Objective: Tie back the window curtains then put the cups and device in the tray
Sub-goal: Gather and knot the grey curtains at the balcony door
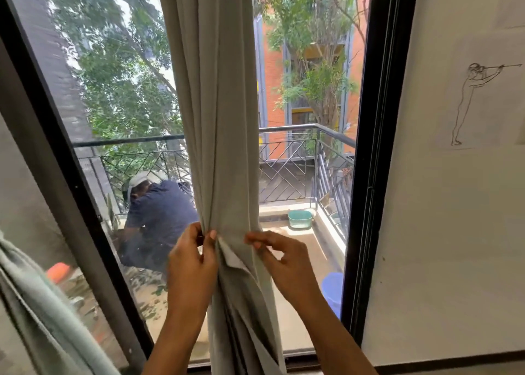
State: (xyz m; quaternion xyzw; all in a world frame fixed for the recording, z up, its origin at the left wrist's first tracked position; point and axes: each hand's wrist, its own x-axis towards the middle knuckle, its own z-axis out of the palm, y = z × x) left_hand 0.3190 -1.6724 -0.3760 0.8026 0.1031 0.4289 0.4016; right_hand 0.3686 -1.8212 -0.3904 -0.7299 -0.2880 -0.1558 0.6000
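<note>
The left hand (pixel 193 256) has its grip pinched closed on the left edge of the gathered curtain (pixel 221 119), thumb in front and fingers folded behind the cloth. The right hand (pixel 284 258) pinches the right edge at about the same height, its fingertips (pixel 252 239) closed on the fold while the remaining fingers curl loosely away from it. Both hands touch the curtain, one on each side, so neither is clearly nearer; the bundle sits squarely between them.

The curtain's long axis runs straight up and down, hanging from above the top of the view to the window sill (pixel 301 360) below the wrists. It is bunched into a narrow column in the middle of the window frame (pixel 377 147), with glass showing on both sides. A small pale flap (pixel 231 256) of cloth turns outward from the curtain just between the two hands.

Judging by this, any wrap or tie would have to run crosswise to that vertical column at hand height. No tie-back cord is clearly visible. A second, greenish curtain (pixel 42 303) hangs well left of the gathered one. The cups, device and tray are not in view.
</note>
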